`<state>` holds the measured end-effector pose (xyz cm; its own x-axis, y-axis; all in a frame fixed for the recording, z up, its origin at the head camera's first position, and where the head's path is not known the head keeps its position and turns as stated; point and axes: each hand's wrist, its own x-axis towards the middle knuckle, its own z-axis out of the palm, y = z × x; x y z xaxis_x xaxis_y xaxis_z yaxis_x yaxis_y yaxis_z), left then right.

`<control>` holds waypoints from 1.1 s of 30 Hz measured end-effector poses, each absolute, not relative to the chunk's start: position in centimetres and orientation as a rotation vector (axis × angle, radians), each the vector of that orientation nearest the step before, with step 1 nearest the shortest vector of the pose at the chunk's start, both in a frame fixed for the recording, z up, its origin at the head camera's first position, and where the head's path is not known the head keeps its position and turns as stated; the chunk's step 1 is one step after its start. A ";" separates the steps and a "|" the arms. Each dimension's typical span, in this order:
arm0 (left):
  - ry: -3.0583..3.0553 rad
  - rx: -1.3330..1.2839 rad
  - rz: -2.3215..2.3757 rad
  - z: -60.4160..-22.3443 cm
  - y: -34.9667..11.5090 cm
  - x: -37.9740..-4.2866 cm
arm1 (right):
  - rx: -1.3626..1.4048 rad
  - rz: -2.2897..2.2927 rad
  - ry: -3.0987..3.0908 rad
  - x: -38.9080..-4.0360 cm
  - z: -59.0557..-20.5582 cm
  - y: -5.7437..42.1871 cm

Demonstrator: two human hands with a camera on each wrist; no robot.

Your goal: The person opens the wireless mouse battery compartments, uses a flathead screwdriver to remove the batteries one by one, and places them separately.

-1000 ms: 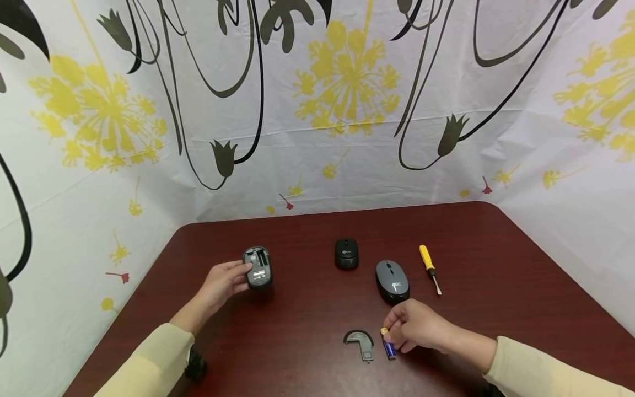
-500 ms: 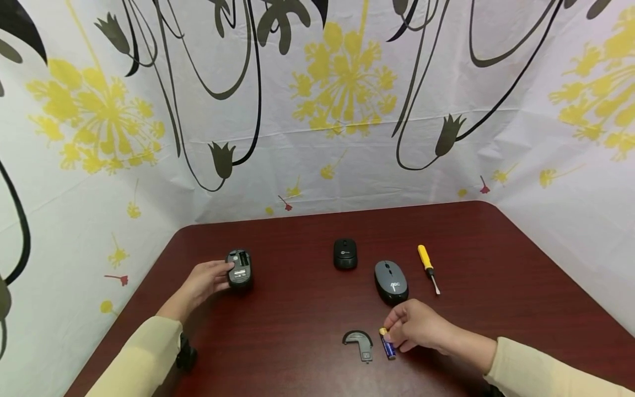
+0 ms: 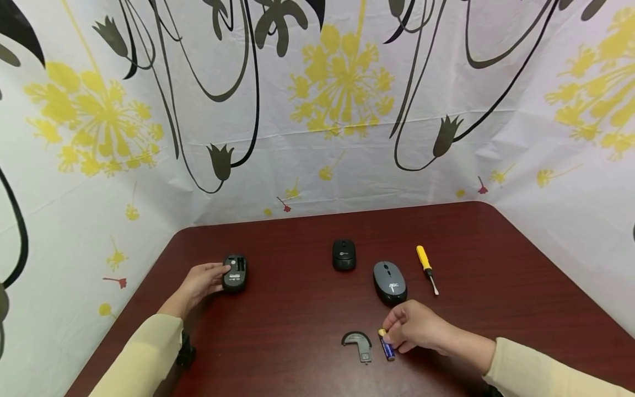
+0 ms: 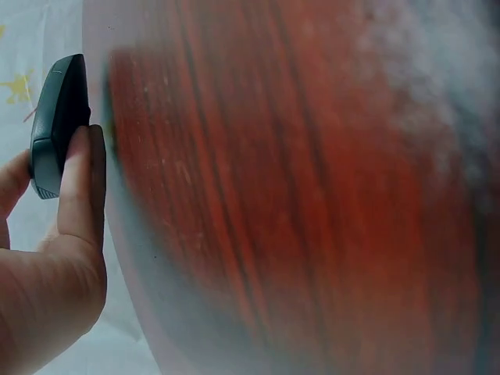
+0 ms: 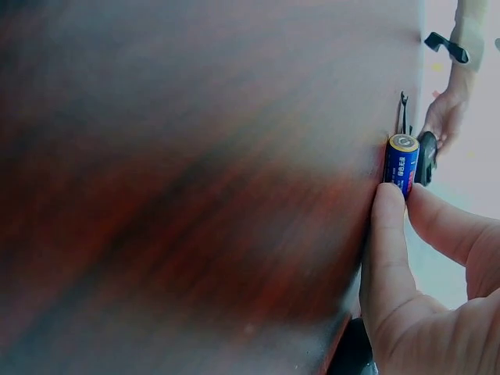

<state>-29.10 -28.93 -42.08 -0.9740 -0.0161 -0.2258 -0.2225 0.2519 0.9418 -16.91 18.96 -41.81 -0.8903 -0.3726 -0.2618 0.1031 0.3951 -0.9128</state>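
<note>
At the left of the table, my left hand (image 3: 200,284) holds a dark computer mouse (image 3: 235,275) by its side, underside up. A dark battery slot shows in that underside. The left wrist view gives the same mouse (image 4: 56,129) edge-on between thumb and fingers. Near the front, my right hand (image 3: 419,328) pinches a blue battery (image 3: 388,350) with a gold-coloured end. Seen from the right wrist, the battery (image 5: 401,166) sits between thumb and fingertip. Just left of it lies a grey battery cover (image 3: 364,347) with a curved black rim.
A small black mouse (image 3: 344,255) stands mid-table, and a larger grey-topped mouse (image 3: 389,277) lies just beyond my right hand. Farther right is a screwdriver (image 3: 423,258) with a yellow handle. Behind the dark red table (image 3: 297,314) hangs a patterned white cloth (image 3: 278,149).
My left hand has carried the upturned mouse leftward, mostly in the first half second, and its underside now looks darker. My right hand stays in place with the battery.
</note>
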 end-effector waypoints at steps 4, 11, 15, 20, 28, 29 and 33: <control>2.366 -0.236 1.783 -42.2 -29.0 -29.1 | -0.240 -1.497 2.236 -16.9 -41.8 18.9; 2.426 -0.254 1.722 -42.1 -28.9 -29.1 | -0.249 -1.505 2.225 -16.9 -41.8 19.0; 2.435 -0.281 1.728 -42.1 -28.8 -29.1 | -0.256 -1.512 2.216 -16.9 -41.7 19.0; 2.453 -0.307 1.738 -42.0 -28.8 -29.0 | -0.255 -1.511 2.215 -16.8 -41.7 19.0; 2.512 -0.318 1.706 -42.1 -28.7 -28.8 | -0.257 -1.505 2.215 -16.8 -41.6 19.0; 2.518 -0.324 1.700 -42.1 -28.6 -28.8 | -0.256 -1.503 2.216 -16.8 -41.6 19.0; 2.535 -0.332 1.682 -42.1 -28.5 -28.6 | -0.253 -1.499 2.216 -16.8 -41.6 18.9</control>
<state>-28.63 -28.47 -42.14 -0.9732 -0.1353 -0.1860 -0.2239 0.3732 0.9003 -16.80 18.93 -41.56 -0.8817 -0.3923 -0.2621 0.0974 0.3921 -0.9147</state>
